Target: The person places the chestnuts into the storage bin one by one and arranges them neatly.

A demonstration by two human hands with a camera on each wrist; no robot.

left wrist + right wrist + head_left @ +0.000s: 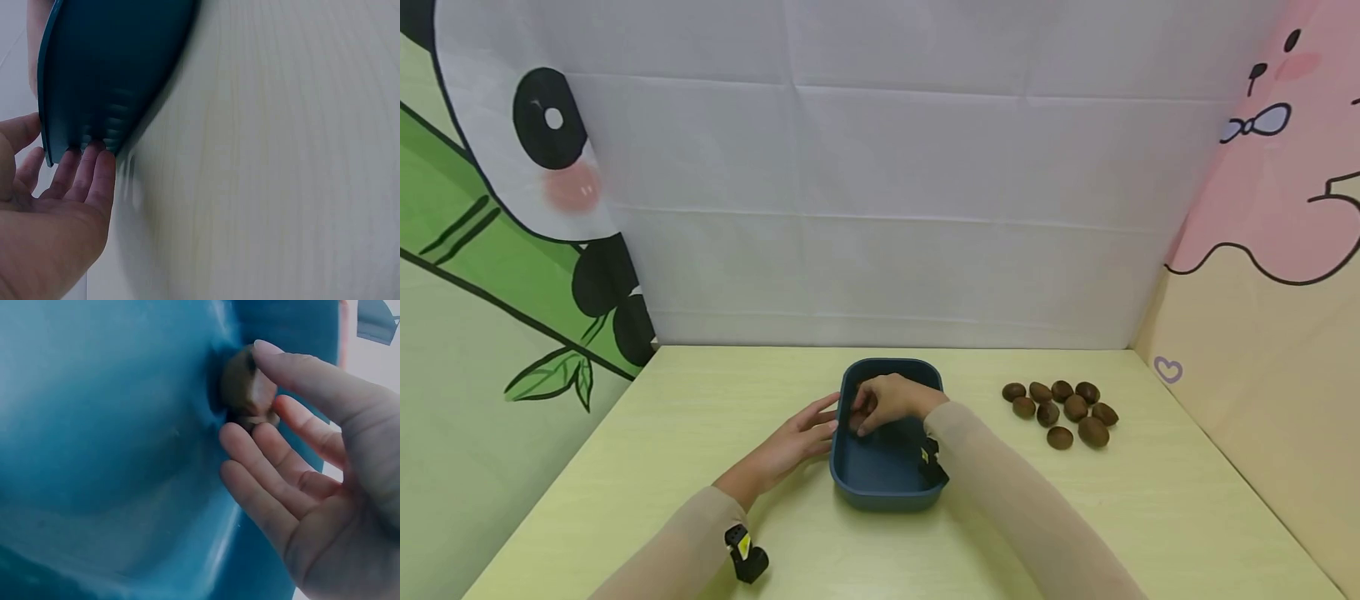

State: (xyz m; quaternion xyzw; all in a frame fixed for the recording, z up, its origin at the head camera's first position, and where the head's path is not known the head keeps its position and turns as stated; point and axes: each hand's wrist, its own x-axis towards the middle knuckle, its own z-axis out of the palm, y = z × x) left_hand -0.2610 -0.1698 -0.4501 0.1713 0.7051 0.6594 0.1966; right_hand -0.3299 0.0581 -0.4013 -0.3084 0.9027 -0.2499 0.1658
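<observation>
- Blue bin [887, 502] stands on the table [1150, 517]; it looks stiff and light, best braced at its wall
- Left hand [782, 454], fingers extended, touches its outer left side
- Right hand [891, 398] pinches a brown nut [237, 384] inside, near the left wall
- That nut is probably hard, light and slick: take its sides between thumb and fingertips
- More nuts [1076, 407] lie loose on the table's right

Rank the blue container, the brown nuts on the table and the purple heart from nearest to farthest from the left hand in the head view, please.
1. Blue container: touching the left hand.
2. Brown nuts: right of the container.
3. Purple heart: on the right wall.
</observation>
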